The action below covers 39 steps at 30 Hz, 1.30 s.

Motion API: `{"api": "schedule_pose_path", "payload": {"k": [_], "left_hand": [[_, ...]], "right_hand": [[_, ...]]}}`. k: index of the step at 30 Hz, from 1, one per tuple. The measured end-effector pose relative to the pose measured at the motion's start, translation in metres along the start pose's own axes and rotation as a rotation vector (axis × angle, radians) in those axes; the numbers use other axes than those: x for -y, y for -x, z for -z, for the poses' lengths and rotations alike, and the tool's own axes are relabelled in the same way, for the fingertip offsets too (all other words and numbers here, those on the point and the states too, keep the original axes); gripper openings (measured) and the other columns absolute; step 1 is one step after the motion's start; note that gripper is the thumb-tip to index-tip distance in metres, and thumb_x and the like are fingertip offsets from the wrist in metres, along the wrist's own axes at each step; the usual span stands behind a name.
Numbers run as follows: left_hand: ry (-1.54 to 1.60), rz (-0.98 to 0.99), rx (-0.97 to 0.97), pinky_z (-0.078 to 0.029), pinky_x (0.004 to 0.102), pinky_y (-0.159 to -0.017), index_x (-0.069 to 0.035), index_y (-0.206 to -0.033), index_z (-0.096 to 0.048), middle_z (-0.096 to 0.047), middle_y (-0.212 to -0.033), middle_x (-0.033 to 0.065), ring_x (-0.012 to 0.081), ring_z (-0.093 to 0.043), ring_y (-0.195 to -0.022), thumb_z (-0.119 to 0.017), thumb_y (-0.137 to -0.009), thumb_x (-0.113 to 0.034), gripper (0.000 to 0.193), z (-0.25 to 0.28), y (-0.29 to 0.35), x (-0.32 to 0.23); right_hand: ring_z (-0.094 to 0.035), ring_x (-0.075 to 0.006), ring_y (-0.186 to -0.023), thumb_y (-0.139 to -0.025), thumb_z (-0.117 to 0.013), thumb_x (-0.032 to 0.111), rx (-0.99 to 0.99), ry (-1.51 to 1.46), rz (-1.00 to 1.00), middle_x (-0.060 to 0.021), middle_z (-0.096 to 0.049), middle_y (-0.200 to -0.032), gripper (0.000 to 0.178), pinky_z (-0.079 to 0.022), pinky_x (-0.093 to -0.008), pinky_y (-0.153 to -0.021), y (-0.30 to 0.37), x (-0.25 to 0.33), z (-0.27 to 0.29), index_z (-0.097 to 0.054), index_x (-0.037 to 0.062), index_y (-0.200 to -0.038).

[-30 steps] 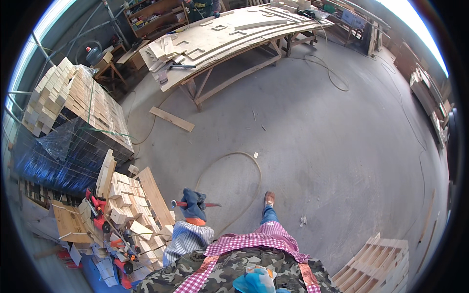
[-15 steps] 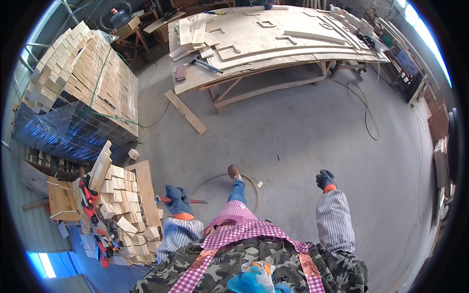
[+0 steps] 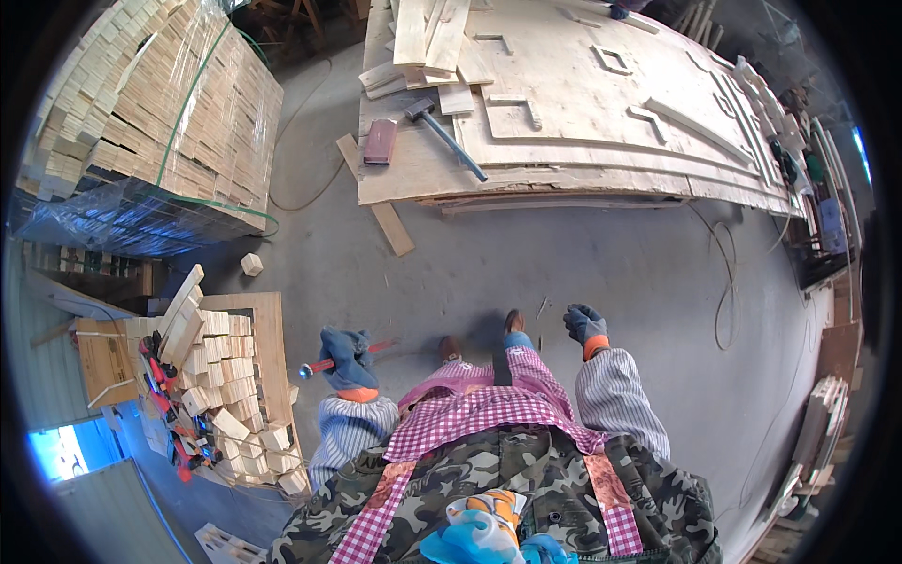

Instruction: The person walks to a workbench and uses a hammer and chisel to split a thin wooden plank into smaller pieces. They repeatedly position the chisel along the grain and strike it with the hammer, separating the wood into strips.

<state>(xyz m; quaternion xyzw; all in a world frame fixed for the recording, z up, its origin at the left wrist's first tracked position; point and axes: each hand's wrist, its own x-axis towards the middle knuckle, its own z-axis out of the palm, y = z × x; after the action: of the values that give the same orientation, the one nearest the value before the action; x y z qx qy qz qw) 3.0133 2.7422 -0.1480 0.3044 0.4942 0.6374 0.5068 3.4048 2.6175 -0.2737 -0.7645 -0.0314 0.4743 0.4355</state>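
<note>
My left hand (image 3: 348,357), in a blue-grey work glove, is closed round a slim red bar-shaped tool (image 3: 326,365). The tool lies crosswise in the fist, with a rounded bluish end on the left and a thin end on the right. My right hand (image 3: 586,325), gloved alike, hangs in the air over the floor with its fingers curled and nothing visible in them. Ahead stands a wooden worktable (image 3: 601,174) with a frame and corner-shaped wood pieces on it. Near its left front corner lie a hammer (image 3: 449,141) and a dark red box-like block (image 3: 380,142).
Left of me are a stack of short wood blocks (image 3: 221,371) with red-and-black tools beside it and a large wrapped lumber pile (image 3: 188,113). A plank (image 3: 390,226) and a wood cube (image 3: 252,264) lie on the floor. A hose or cable (image 3: 728,291) curls at right.
The worktable has come nearer as I walk forward, and my other shoe now shows. My right hand has shifted left and slightly up in view. The left hand keeps the red tool.
</note>
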Motion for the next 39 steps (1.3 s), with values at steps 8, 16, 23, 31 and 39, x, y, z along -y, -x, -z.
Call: {"api": "schedule_pose_path", "payload": {"k": [8, 16, 23, 31, 39], "left_hand": [[-0.126, -0.072, -0.593, -0.042, 0.0267, -0.067, -0.013, -0.064, -0.038, -0.034, -0.056, -0.0019, 0.0067, -0.026, -0.046, -0.051, -0.089, -0.047, 0.044, -0.047, -0.004, -0.002], [-0.144, -0.157, -1.353, -0.046, 0.0352, -0.078, -0.012, -0.071, -0.042, -0.035, -0.063, -0.0026, 0.0097, -0.036, -0.056, -0.048, -0.091, -0.040, 0.035, -0.099, 0.025, 0.031], [-0.152, -0.138, -1.242, -0.047, 0.0319, -0.080, -0.011, -0.094, -0.047, -0.036, -0.066, -0.0037, 0.0097, -0.038, -0.054, -0.048, -0.092, -0.037, 0.026, -0.117, 0.000, 0.037], [-0.189, -0.180, -0.926, -0.046, 0.0346, -0.083, -0.011, -0.069, -0.043, -0.034, -0.062, -0.0030, 0.0071, -0.036, -0.055, -0.045, -0.092, -0.042, 0.039, -0.175, -0.068, -0.008], [-0.213, -0.210, -0.250, -0.047, 0.0334, -0.072, -0.012, -0.067, -0.043, -0.032, -0.058, -0.0026, 0.0081, -0.030, -0.047, -0.044, -0.093, -0.042, 0.040, -0.277, -0.147, -0.004]], "right_hand": [[-0.058, -0.0228, -0.102, -0.074, -0.070, 0.017, 0.326, 0.435, 0.313, -0.0131, -0.060, -0.111, 0.050, -0.044, -0.0312, -0.089, -0.165, 0.146, -0.166, -0.053, 0.0033, -0.119], [-0.060, -0.0358, -0.089, -0.068, -0.067, 0.022, 0.309, 1.133, 0.333, -0.0184, -0.061, -0.091, 0.038, -0.047, -0.0428, -0.076, -0.195, 0.253, -0.269, -0.051, 0.0085, -0.100], [-0.050, -0.0192, -0.043, -0.077, -0.060, 0.020, 0.663, 0.205, -0.352, -0.0088, -0.055, -0.063, 0.018, -0.041, -0.0335, -0.038, -0.167, 0.296, -0.317, -0.051, 0.0095, -0.089], [-0.027, -0.0096, -0.029, -0.079, -0.061, 0.023, 0.848, 0.271, -0.443, 0.0044, -0.036, -0.043, 0.023, -0.022, -0.0253, -0.029, -0.121, 0.386, -0.254, -0.046, 0.0160, -0.062], [-0.047, -0.0058, -0.054, -0.079, -0.063, 0.017, 0.575, 0.033, 0.106, -0.0003, -0.057, -0.073, 0.022, -0.039, -0.0219, -0.048, -0.044, 0.394, 0.029, -0.061, 0.0050, -0.097]]}}
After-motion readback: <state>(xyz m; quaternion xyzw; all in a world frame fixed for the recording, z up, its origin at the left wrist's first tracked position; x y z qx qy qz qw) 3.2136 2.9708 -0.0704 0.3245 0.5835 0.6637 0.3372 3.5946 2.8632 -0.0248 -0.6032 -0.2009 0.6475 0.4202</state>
